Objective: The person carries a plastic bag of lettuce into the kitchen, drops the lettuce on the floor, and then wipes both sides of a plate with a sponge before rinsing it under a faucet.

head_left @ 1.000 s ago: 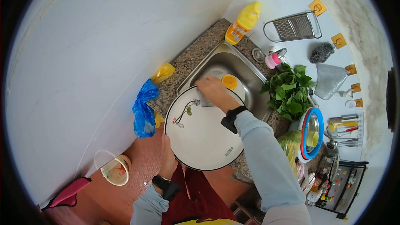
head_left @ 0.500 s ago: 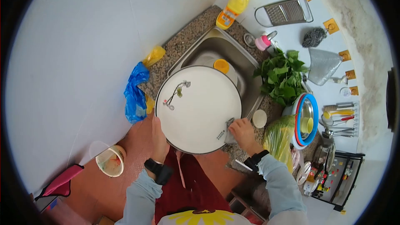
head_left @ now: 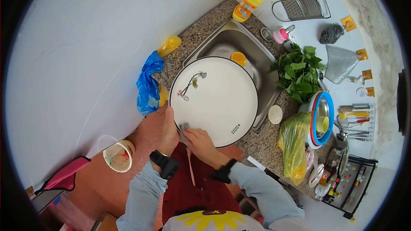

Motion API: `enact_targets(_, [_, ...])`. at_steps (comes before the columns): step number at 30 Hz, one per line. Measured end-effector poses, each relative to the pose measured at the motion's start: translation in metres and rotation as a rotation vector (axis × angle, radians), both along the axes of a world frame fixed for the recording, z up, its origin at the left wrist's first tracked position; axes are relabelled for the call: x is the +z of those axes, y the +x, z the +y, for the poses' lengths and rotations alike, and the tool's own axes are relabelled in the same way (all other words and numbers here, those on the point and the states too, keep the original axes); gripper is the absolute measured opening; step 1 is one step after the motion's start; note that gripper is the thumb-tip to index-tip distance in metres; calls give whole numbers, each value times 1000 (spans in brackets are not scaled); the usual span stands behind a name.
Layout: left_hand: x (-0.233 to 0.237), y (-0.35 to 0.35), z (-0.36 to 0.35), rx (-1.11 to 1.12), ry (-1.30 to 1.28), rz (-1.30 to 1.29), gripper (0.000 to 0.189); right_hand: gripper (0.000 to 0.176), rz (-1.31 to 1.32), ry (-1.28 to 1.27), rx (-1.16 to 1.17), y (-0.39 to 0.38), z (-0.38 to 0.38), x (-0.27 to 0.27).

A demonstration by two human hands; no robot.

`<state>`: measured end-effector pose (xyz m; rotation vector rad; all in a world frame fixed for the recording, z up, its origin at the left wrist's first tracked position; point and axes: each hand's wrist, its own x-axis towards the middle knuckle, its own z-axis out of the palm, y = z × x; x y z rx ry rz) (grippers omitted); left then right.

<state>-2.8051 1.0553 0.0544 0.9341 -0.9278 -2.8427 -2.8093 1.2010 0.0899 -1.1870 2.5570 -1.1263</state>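
A large round white plate [head_left: 218, 102] with a dark rim and a small floral design is tilted in front of the sink. My left hand [head_left: 169, 132] grips its lower left edge, fingers partly hidden behind it. My right hand [head_left: 200, 144] is closed on a grey cloth [head_left: 184, 129], pressed against the plate's lower left part near my left hand. Behind the plate, the metal sink [head_left: 260, 53] holds a yellow-orange round item [head_left: 238, 58] and some pale dishes that are mostly hidden.
Around the sink are a yellow bottle [head_left: 250, 2], leafy greens [head_left: 298, 72], a round pale lid [head_left: 275, 114], a yellow-green bag [head_left: 295, 145] and stacked basins [head_left: 329, 111]. A blue bag [head_left: 147, 85] hangs at the counter's left edge. A waste bin [head_left: 118, 157] stands on the floor.
My right hand has moved the cloth from the plate's lower right edge to its lower left, near my left hand. The plate now appears slightly further right and up in view.
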Motion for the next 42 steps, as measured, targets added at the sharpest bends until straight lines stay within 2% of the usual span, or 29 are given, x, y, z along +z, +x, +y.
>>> enact_targets(1, [-1, -1, 1, 3, 5, 1, 53, 34, 1, 5, 3, -1, 16, 3])
enact_targets(3, [-3, 0, 3, 30, 68, 65, 52, 31, 50, 155, 182, -5, 69, 13])
enact_targets(6, [-1, -2, 6, 62, 25, 22, 52, 27, 114, 283, 291, -21, 111, 19])
enact_targets(10, [-4, -4, 5, 60, 75, 40, 52, 25, 37, 177, 264, -11, 57, 16])
enact_targets(12, [2, -2, 4, 55, 102, 37, 51, 32, 38, 48, 120, -7, 16, 7])
enact_targets(14, [7, -1, 3, 54, 60, -4, 50, 32, 18, 31, 91, -5, 6, 5])
enact_targets(16, [8, -5, 6, 52, 34, -29, 50, 33, 12, 30, 62, -5, 15, 5])
enact_targets(18, [2, -4, 6, 71, 76, 20, 50, 25, -5, 128, 161, -1, 52, 7])
enact_targets(21, [-9, -4, 7, 75, 20, 34, 50, 25, 40, 201, 244, -17, 105, 28])
enact_targets(24, [2, -6, 7, 61, 57, 52, 54, 25, 45, 211, 249, -18, 109, 24])
enact_targets(29, [19, -6, 4, 8, -7, 25, 55, 25, -27, 124, 114, 0, 58, 18])
enact_targets(33, [54, -12, 6, 12, -95, -25, 55, 19, 26, 200, 225, -22, 117, 29])
enact_targets(36, [20, -6, 4, 27, -36, 28, 54, 22, 113, 414, 371, -66, 161, 49])
enact_targets(38, [20, -7, 3, 24, 2, 33, 54, 25, 207, 529, 445, -99, 181, 49])
enact_targets(41, [25, -7, 3, 14, 21, 21, 54, 26, 187, 620, 535, -120, 176, 65])
enact_targets(42, [26, -7, 3, 9, 7, 14, 54, 27, 164, 577, 580, -116, 177, 53])
